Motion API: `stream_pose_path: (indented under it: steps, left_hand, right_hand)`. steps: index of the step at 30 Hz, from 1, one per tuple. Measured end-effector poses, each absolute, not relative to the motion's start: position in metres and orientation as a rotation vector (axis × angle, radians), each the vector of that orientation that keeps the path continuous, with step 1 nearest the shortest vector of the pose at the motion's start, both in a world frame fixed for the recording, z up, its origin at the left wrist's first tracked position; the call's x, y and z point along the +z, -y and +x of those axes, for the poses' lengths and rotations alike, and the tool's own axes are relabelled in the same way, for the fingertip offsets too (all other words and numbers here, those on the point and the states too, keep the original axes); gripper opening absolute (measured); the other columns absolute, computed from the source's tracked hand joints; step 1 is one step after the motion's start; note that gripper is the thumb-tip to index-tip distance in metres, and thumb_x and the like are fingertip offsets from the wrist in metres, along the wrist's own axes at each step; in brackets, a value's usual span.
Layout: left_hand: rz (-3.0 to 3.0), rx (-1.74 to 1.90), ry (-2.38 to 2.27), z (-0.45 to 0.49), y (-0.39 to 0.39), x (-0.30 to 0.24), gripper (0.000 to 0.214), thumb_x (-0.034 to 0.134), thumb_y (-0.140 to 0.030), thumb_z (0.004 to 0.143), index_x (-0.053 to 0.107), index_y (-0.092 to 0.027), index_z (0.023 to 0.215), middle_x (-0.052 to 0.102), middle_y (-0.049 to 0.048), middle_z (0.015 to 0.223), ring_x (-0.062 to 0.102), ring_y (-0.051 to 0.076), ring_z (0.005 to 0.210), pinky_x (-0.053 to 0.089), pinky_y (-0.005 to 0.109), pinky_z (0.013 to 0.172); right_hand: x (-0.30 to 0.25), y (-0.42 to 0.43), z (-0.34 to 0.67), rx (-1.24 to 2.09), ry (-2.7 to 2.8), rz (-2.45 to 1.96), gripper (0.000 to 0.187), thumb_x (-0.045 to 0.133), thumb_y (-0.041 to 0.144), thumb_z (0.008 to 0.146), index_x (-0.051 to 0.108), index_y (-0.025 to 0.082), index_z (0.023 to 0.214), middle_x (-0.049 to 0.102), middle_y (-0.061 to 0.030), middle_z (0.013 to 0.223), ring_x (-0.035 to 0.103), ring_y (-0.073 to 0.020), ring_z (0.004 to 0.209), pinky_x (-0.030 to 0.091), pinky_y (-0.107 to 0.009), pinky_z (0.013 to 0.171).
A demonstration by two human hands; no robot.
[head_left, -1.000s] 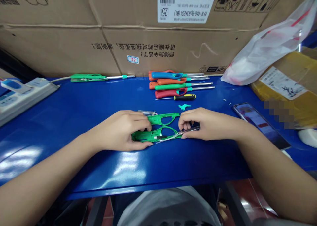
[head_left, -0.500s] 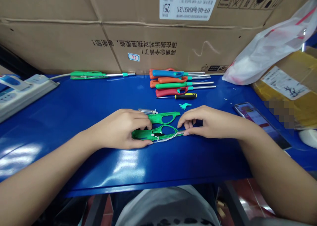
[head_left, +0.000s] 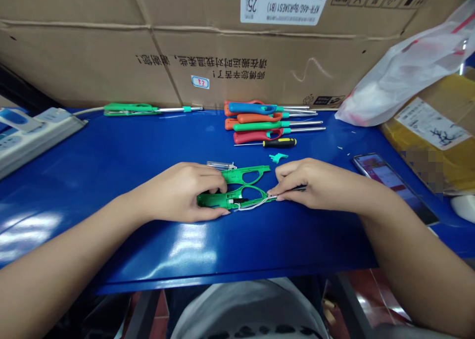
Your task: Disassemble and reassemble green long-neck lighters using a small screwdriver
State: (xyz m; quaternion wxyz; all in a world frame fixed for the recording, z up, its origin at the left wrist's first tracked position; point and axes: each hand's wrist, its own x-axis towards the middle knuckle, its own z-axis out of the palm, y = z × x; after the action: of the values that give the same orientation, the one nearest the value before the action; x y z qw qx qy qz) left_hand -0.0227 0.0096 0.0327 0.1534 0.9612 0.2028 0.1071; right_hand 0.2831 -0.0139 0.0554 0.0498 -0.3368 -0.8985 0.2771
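My left hand is closed around the left end of an opened green lighter casing half on the table. A small black part and a white wire lie in and along this half. At its right tip, my right hand pinches the thin metal lighter tube, mostly hidden by the fingers. A second green casing half lies just behind, near my left fingers. Beyond it are a clear tank and a loose teal trigger.
Several assembled lighters and a screwdriver lie at the back, before a large carton. Another green lighter and a power strip are at left. At right sit a phone, a plastic bag and a taped box.
My right fingers have closed more tightly on the tube at the casing's tip. My left hand stays in place on the casing. The view has shifted slightly.
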Motion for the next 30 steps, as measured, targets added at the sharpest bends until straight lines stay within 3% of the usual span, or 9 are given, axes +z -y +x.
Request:
stream_pose_path:
  steps: [9, 14, 24, 30]
  left_hand:
    - [2.771, 0.307, -0.582, -0.024, -0.01, 0.032, 0.023, 0.068, -0.041, 0.094, 0.066, -0.019, 0.091, 0.064, 0.0006, 0.078, 0.059, 0.015, 0.068, 0.041, 0.026, 0.065]
    - [2.808, 0.303, -0.579, -0.024, -0.011, 0.032, 0.024, 0.067, -0.043, 0.094, 0.066, -0.019, 0.092, 0.065, 0.0012, 0.079, 0.061, 0.016, 0.069, 0.042, 0.027, 0.066]
    - [2.84, 0.314, -0.582, -0.023, -0.009, 0.032, 0.026, 0.066, -0.045, 0.095, 0.068, -0.019, 0.094, 0.069, 0.0021, 0.081, 0.065, 0.017, 0.073, 0.046, 0.028, 0.068]
    - [2.906, 0.314, -0.585, -0.023, -0.009, 0.036, 0.026, 0.064, -0.045, 0.095, 0.068, -0.019, 0.097, 0.07, 0.0024, 0.085, 0.066, 0.018, 0.075, 0.048, 0.029, 0.069]
  right_hand:
    - [0.052, 0.013, 0.283, 0.93, 2.683, -1.068, 0.022, 0.064, 0.026, 0.096, 0.078, 0.019, 0.112, 0.075, -0.0055, 0.102, 0.067, -0.0171, 0.089, 0.048, -0.028, 0.077]
    - [0.05, 0.012, 0.279, 0.961, 2.653, -1.086, 0.019, 0.06, 0.029, 0.099, 0.075, 0.018, 0.094, 0.074, -0.0043, 0.095, 0.066, -0.0163, 0.086, 0.046, -0.029, 0.076]
    - [0.044, 0.015, 0.27, 1.099, 2.512, -1.354, 0.016, 0.065, 0.03, 0.092, 0.066, 0.019, 0.081, 0.067, -0.0007, 0.076, 0.053, -0.0127, 0.065, 0.038, -0.026, 0.058]
    - [0.046, 0.014, 0.27, 1.066, 2.537, -1.272, 0.015, 0.067, 0.03, 0.091, 0.067, 0.018, 0.082, 0.069, -0.0017, 0.082, 0.057, -0.0139, 0.074, 0.042, -0.027, 0.066]
